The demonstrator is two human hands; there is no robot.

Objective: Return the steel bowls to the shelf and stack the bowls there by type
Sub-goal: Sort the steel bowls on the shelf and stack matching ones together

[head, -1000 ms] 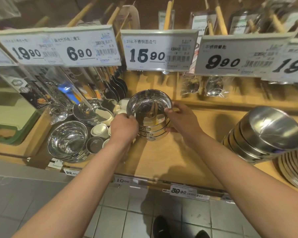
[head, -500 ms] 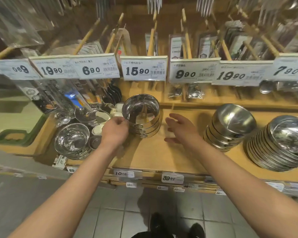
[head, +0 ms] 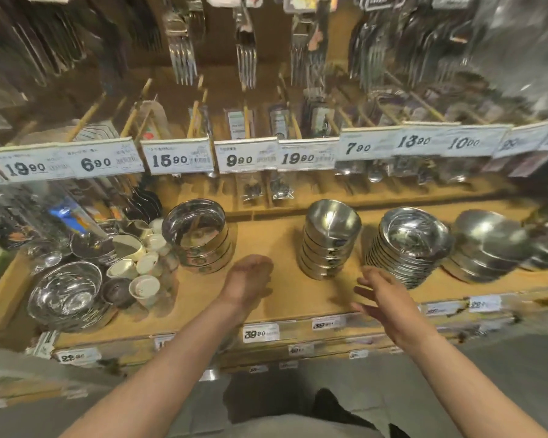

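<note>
A stack of straight-walled steel bowls (head: 200,237) stands on the wooden shelf (head: 279,292), left of centre. My left hand (head: 249,278) hovers just right of it and in front, fingers relaxed, holding nothing. My right hand (head: 382,298) is over the shelf's front edge with fingers spread, also empty. Behind it rises a stack of rounded steel bowls (head: 329,240). Further right sit a stack of shallow steel dishes (head: 408,245) and another pile of steel bowls (head: 487,245).
A large shiny bowl (head: 65,290) and small white and dark cups (head: 140,267) crowd the shelf's left end. Price tags (head: 178,159) hang on a rail above, with packaged cutlery (head: 246,58) on pegs behind. Grey floor tiles lie below.
Both hands have let go of the straight-walled stack and pulled back to the right. The view has pulled away and shifted right, showing more stacks.
</note>
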